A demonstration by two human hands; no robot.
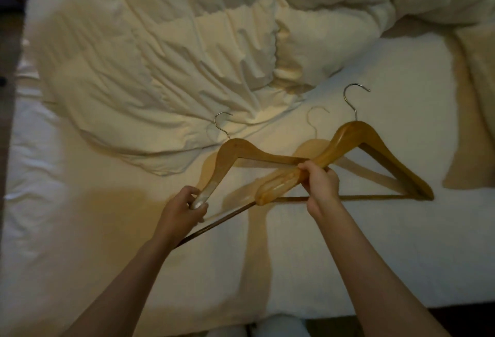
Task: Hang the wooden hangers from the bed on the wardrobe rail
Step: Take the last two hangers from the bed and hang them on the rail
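The left hand [187, 209] has its fingers [195, 194] curled shut around the lower tip of the left hanger [235, 151]. The right hand [320, 184] pinches the left arm of the right hanger [375, 146], fingers pressed together on the wood. Both hangers appear raised just above the bed [348, 256], judging by the shadows cast on the sheet under them. No wardrobe or rail is in view.

The main risk sits right at the right-hand fingers: the two hangers cross there, the left one's right arm running behind the right one's. If the hands pull apart or lift at different rates, the arms and the thin bottom bars could lock together and twist a hanger out of a grip. The left hold is at the very end of the wood, so that hanger may swing down and pivot; its bottom bar, just below the left fingers, slants away at an angle and may be loose at one end, though I cannot tell for sure. The metal hooks, on the far side of both hands, could snag the rumpled duvet [160, 55] lying beyond them.

Count: two wooden hangers, each with one metal hook; two hands; one duvet; one bed.
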